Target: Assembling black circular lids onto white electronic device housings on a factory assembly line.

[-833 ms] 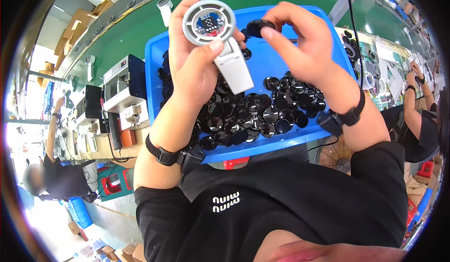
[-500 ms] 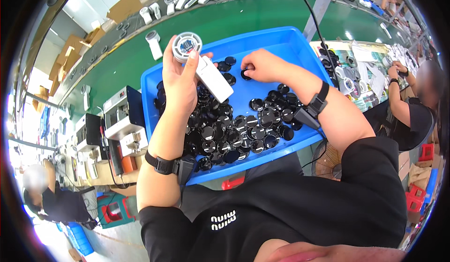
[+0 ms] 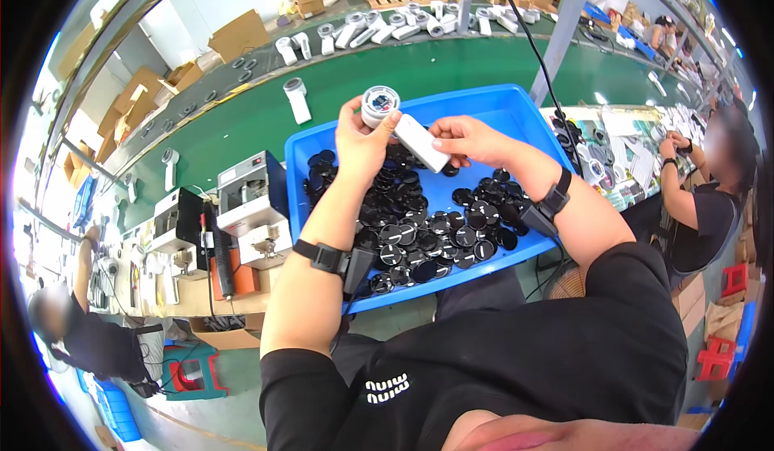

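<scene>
My left hand is closed around a white handheld device with a long handle, gripping it just below its round head. The head's open ring shows a small circuit board inside. At the lower end of the handle, my right hand touches it with the thumb. A dark round piece shows by its curled fingers, seemingly a black disc, partly hidden by them. Beneath both hands lie many glossy black discs piled in a blue tray.
A green conveyor passes behind the tray, carrying another white device. Box-shaped machines stand left of the tray. A metal post and hanging black cable rise at the back right. Co-workers sit on both sides.
My right hand has moved from above the tray, where it pinched a black disc, to the device's handle. In the picture, tray and device sit further right and lower as the view shifted.
</scene>
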The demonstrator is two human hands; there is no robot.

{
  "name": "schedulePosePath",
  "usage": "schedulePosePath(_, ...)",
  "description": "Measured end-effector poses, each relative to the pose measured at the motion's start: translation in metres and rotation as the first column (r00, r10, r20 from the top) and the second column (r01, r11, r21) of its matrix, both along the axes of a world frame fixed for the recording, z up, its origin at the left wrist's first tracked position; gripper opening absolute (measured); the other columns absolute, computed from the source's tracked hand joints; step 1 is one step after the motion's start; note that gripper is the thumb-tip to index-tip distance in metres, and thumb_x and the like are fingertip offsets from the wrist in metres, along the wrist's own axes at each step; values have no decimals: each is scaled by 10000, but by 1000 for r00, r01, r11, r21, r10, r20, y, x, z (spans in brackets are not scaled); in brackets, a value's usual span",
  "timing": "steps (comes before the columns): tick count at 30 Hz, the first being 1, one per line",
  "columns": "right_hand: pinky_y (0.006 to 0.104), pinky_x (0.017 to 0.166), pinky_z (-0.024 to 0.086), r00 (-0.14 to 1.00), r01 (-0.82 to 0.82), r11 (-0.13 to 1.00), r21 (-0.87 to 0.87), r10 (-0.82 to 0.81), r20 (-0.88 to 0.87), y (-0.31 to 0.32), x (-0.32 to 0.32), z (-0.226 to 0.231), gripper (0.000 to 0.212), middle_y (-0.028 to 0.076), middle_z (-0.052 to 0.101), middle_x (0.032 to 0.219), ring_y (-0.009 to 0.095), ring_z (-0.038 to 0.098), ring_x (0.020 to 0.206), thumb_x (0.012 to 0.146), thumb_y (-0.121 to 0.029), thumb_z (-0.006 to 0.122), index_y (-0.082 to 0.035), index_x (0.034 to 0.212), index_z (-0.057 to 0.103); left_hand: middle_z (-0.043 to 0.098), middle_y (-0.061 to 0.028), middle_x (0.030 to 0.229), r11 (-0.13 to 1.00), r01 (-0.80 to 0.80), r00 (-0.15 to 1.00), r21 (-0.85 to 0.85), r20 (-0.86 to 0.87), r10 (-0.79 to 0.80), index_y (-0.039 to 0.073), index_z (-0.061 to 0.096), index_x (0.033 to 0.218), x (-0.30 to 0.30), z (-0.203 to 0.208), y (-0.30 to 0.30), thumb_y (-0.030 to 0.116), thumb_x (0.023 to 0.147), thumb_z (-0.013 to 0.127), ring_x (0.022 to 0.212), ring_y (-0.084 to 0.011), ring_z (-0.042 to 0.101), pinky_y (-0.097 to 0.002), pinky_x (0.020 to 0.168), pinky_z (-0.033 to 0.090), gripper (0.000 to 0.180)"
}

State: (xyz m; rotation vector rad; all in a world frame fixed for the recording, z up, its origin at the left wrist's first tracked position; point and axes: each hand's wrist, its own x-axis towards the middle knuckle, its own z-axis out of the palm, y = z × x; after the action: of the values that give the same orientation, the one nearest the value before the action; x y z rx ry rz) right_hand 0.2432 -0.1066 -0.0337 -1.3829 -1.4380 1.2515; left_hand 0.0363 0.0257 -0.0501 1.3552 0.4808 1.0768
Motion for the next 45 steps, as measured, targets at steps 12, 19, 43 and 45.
schedulePosePath(12,230,430,314,945,242,968,-60,-250,-213,4,9,12,330,-33,519,637,55,436,488,1033,-353,702,-28,979,709,744,-142,1170,850,-93,965,518,-164,205,6,517,1423,-20,12,18,157,899,866,875,-177,707,-286,656,553,647)
schedulePosePath(19,223,447,347,968,230,972,-54,-235,-90,8,17,-12,344,-32,568,661,50,474,513,1031,-373,720,-32,993,742,706,-173,1226,779,-38,939,626,-244,241,49,506,1469,-14,4,12,25,881,805,874,-237,727,-421,810,582,660)
schedulePosePath(43,226,484,420,972,187,976,114,-168,-164,-4,-6,-3,325,-18,631,664,56,562,545,1030,-349,711,-39,941,746,695,-96,1150,983,180,976,-44,134,-172,101,375,1509,-6,-1,0,237,1080,667,797,-173,670,-303,630,551,537)
schedulePosePath(45,228,478,418,967,236,967,98,-224,-118,-3,-4,-1,327,-18,627,657,58,555,537,1028,-348,713,-41,917,741,697,-97,1166,969,-1,1000,246,-3,2,101,367,1528,-9,0,2,177,1059,690,800,-155,664,-284,635,544,575)
